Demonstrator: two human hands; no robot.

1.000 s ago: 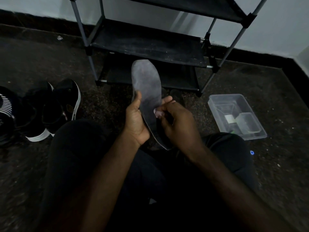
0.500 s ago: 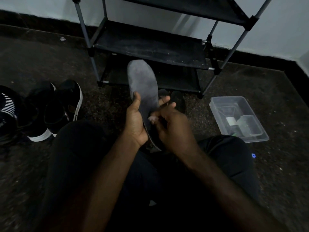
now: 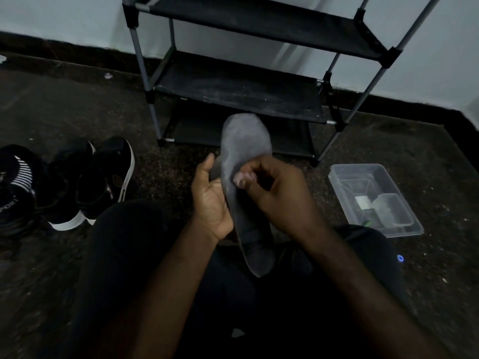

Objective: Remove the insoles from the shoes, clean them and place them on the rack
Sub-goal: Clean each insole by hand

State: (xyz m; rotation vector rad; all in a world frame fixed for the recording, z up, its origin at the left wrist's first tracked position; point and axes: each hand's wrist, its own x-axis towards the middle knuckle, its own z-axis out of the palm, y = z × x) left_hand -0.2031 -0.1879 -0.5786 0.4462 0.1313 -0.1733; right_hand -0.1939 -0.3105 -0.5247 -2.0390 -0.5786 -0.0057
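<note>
Rack [image 3: 233,86] top cut off — striped shoe [image 3: 18,177] cropped at left edge.

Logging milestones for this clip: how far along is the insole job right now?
Done: one insole is out of its shoe. In hand: left hand holds it while right hand pinches a small pale wipe against its grey face, so cleaning looks under way. Left: no insole shows on the rack shelves in view; the black shoes sit on the floor, insoles inside too dark to tell.
</note>
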